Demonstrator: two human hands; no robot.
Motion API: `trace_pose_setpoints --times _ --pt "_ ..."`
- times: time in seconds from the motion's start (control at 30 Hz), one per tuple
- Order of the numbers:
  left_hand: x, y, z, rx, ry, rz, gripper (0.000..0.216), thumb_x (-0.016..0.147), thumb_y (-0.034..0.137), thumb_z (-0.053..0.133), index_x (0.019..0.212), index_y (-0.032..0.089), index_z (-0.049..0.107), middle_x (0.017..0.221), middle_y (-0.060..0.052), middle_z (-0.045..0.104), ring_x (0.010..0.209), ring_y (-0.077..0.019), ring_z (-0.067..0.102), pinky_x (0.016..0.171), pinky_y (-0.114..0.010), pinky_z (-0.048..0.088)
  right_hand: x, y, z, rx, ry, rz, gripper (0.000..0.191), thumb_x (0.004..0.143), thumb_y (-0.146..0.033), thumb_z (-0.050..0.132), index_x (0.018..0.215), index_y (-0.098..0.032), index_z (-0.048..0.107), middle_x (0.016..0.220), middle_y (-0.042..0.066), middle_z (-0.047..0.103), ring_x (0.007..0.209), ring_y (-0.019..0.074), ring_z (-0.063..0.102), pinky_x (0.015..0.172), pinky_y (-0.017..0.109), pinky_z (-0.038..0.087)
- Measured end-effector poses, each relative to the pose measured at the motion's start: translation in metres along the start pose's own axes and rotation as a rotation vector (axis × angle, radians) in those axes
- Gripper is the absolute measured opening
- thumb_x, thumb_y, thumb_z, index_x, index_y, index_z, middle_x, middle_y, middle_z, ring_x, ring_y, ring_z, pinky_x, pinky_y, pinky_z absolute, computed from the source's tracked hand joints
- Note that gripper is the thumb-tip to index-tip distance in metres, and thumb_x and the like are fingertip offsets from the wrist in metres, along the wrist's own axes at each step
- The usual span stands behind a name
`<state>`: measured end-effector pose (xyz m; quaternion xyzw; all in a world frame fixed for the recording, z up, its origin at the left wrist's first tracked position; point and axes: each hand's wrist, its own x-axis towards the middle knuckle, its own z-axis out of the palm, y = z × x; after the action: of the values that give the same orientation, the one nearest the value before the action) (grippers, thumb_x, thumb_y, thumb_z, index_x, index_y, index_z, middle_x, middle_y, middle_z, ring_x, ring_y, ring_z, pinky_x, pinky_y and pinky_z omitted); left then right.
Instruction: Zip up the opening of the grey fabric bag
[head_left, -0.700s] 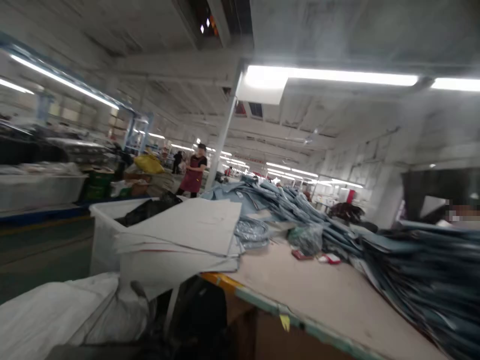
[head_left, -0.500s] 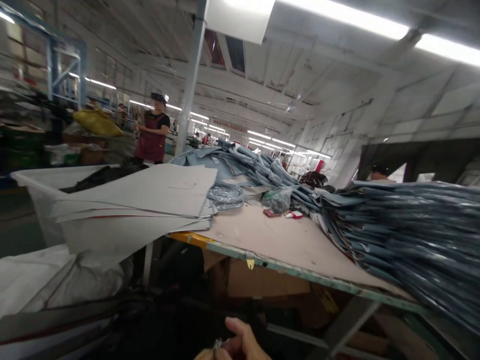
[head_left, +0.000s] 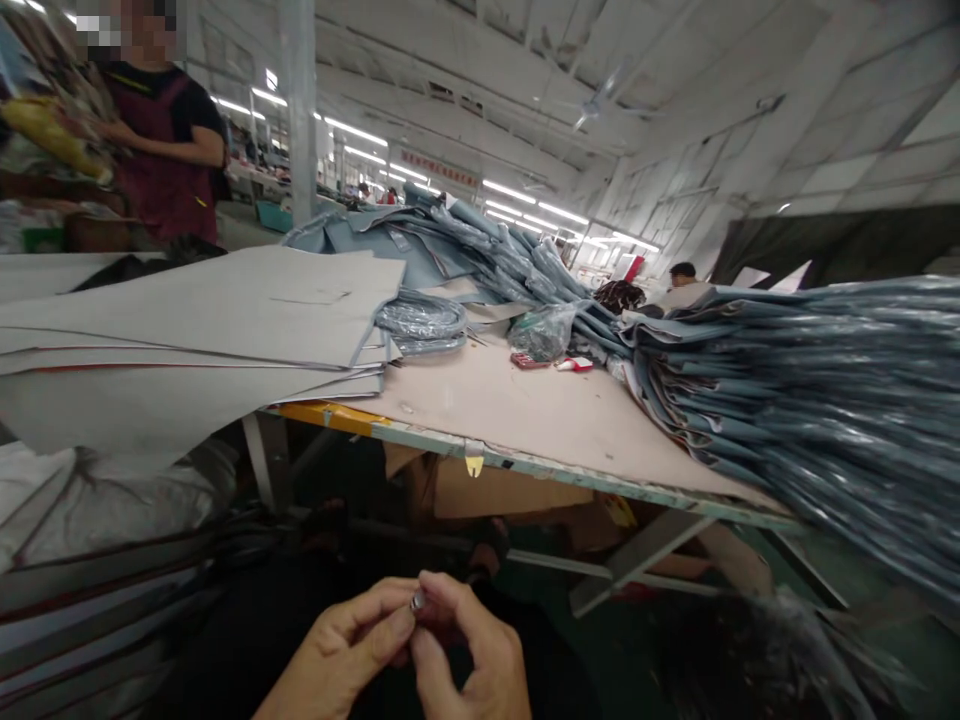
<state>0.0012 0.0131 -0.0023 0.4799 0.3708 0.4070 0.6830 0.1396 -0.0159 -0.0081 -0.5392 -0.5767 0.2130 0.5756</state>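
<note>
Low in front of my lap, my left hand (head_left: 356,640) and my right hand (head_left: 476,655) meet at the fingertips. A small shiny metal-looking piece (head_left: 418,600) shows between them; its exact kind is too small to make out. My left thumb and index finger pinch it from the left. The right index finger and thumb curl against it from the other side. Both hands are below the near edge of the worktable (head_left: 525,400), apart from it.
Pale grey sheets (head_left: 225,310) overhang the table's left part. Folded blue-grey material (head_left: 810,400) is heaped on the right. A coiled, plastic-wrapped bundle (head_left: 424,322), a plastic bag (head_left: 544,332) and a red-and-white bottle (head_left: 575,365) lie between. A person in an apron (head_left: 161,150) stands behind left.
My hands have risen further into view, and the left hand now shows clearly. The view has shifted, with the table sitting higher. The aproned person appears larger and farther left.
</note>
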Motion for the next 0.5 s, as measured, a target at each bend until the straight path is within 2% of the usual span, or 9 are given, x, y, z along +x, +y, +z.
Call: trace_pose_setpoints --times 0.13,0.3,0.4,0.5 --pt "0.01 -0.003 -0.002 0.066 0.021 0.12 0.03 0.084 0.052 0.071 0.101 0.028 0.079 0.108 -0.003 0.07 0.099 -0.0194 0.063 0.094 -0.026 0.051 0.011 -0.004 -0.004 0.155 -0.067 0.055 0.026 0.078 -0.021 0.068 0.103 -0.024 0.077 0.085 0.002 0.071 0.074 0.0165 0.068 0.068 0.02 0.056" --pt "0.012 -0.006 0.0 0.174 0.013 0.166 0.025 0.088 0.048 0.067 0.097 0.028 0.079 0.1 -0.002 0.071 0.097 -0.0177 0.065 0.089 -0.02 0.051 0.023 0.001 -0.003 0.318 -0.104 0.071 0.017 0.079 -0.018 0.072 0.091 -0.027 0.08 0.079 0.0 0.064 0.07 0.0128 0.06 0.064 0.019 0.049" --pt "0.014 -0.015 -0.005 0.111 0.056 0.056 0.039 0.083 0.057 0.069 0.108 0.027 0.075 0.11 -0.003 0.07 0.105 -0.0205 0.064 0.092 -0.023 0.051 0.034 0.002 -0.007 0.296 -0.08 -0.034 0.02 0.081 -0.016 0.073 0.095 -0.028 0.079 0.08 -0.001 0.063 0.069 0.0115 0.059 0.063 0.019 0.048" --pt "0.017 -0.025 -0.01 0.062 0.172 -0.129 0.065 0.071 0.073 0.071 0.113 0.024 0.071 0.114 -0.006 0.071 0.099 -0.0222 0.066 0.073 -0.021 0.053 0.057 -0.004 -0.016 0.142 -0.02 -0.2 0.024 0.085 -0.014 0.07 0.102 -0.028 0.077 0.082 -0.001 0.065 0.071 0.0116 0.061 0.064 0.019 0.05"
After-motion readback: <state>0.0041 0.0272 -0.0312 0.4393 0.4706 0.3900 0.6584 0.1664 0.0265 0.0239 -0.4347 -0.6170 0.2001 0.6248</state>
